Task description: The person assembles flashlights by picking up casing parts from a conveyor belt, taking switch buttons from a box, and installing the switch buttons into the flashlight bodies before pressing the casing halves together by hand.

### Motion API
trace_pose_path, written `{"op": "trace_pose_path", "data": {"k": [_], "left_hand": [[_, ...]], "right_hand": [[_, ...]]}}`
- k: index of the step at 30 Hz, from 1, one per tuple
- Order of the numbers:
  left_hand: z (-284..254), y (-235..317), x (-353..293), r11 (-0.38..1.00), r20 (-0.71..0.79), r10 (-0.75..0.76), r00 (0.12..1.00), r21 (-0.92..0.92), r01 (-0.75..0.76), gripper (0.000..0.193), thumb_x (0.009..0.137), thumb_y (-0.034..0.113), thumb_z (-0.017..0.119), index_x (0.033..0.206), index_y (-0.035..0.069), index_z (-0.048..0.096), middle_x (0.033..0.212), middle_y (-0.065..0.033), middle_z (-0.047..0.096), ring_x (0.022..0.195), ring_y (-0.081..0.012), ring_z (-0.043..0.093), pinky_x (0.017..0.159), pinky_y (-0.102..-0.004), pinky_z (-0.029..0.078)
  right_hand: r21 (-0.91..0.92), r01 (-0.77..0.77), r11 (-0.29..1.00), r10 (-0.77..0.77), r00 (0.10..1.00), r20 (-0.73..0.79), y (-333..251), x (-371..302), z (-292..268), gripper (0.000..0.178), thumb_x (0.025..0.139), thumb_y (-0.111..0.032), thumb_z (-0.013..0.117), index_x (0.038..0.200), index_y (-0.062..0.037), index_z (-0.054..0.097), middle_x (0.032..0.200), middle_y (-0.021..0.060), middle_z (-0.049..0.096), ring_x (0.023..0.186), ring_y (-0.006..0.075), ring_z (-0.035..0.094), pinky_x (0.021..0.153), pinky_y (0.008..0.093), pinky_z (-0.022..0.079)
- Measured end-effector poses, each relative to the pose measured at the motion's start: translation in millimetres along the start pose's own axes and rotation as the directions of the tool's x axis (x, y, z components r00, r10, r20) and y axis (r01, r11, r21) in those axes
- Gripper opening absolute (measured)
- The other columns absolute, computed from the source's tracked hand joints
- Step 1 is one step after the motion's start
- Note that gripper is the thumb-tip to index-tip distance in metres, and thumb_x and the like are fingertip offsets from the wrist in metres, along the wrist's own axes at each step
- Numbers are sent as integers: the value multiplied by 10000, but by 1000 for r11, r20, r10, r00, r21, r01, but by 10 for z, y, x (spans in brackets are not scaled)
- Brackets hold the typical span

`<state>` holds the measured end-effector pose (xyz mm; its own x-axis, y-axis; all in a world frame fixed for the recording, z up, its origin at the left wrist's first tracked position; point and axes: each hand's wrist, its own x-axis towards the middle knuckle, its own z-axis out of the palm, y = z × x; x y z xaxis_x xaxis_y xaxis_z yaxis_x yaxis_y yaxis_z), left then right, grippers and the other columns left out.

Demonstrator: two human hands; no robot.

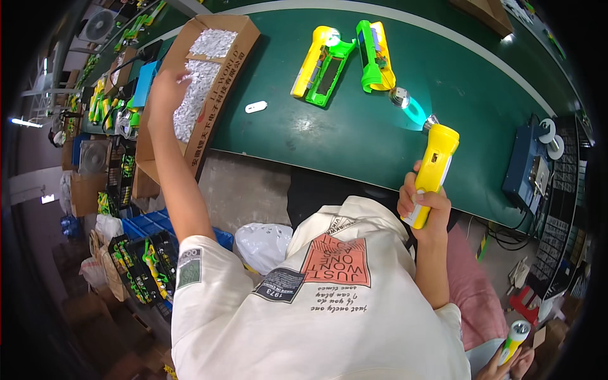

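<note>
My right hand (425,206) is wrapped round the lower part of a yellow flashlight (438,155), held upright at the table's front edge. Over the cardboard box (235,66) at the left is my left hand (166,92), by its left wall, beside a heap of small white pieces (201,85). Most of its fingers are hidden or blurred. Beyond the flashlight's head lies a loose silvery lamp part (399,97), with a bright cyan glow beside it. At the back, two opened flashlights, one left (324,66) and one right (375,56), show yellow and green shell halves with parts inside.
A small white oval piece (256,107) lies on the green table (285,136) near the box. At the right end stands a blue device (527,168) with spools and cables. Blue crates (142,227) and a white bag (263,247) are below. Another person's hands hold a flashlight (513,339).
</note>
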<state>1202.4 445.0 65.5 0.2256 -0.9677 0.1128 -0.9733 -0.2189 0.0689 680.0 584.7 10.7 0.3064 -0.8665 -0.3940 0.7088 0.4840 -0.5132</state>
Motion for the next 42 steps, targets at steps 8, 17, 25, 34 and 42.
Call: {"op": "trace_pose_path", "data": {"k": [8,17,25,34,42], "left_hand": [[411,-153,311,989,239,135,962,-91,-116,190,756,155,750,901,35,719,866,-146,701,847,-289,676,754,-380,517],[116,158,90,801,90,41,995,-599,21,134,820,81,704,909,-16,678,800,-54,686,705,-127,632,606,-277,470],[-206,1869,-1145,225,24,252,967,-974,-35,148,795,-17,687,936,2,646,824,-96,688,710,-116,639,561,-210,478],[290,3045,-1588,-322,89,623,777,-876,359,101,805,-86,667,894,-40,655,804,-106,670,660,-119,624,525,-218,489],[225,3147,-1686,-131,77,537,840,-976,174,98,809,-65,688,888,-27,644,839,-84,638,641,-115,594,536,-211,461]], "right_hand": [[-39,-15,999,16,1000,26,36,27,101,533,620,5,586,1131,-50,443,701,78,477,492,174,468,444,324,429],[-47,17,999,-16,1000,11,22,-25,3,527,629,-22,580,1138,-46,444,713,74,467,497,171,465,443,318,431],[94,-196,976,167,953,254,83,75,78,581,609,12,574,1174,-16,440,743,109,472,519,202,498,457,335,439],[-1,-149,989,146,965,219,36,-38,169,545,585,29,589,1114,26,460,721,109,532,490,192,518,458,331,458],[-43,-103,994,110,976,189,35,-116,203,573,587,24,595,1136,35,431,739,104,549,491,181,529,460,328,462]]}}
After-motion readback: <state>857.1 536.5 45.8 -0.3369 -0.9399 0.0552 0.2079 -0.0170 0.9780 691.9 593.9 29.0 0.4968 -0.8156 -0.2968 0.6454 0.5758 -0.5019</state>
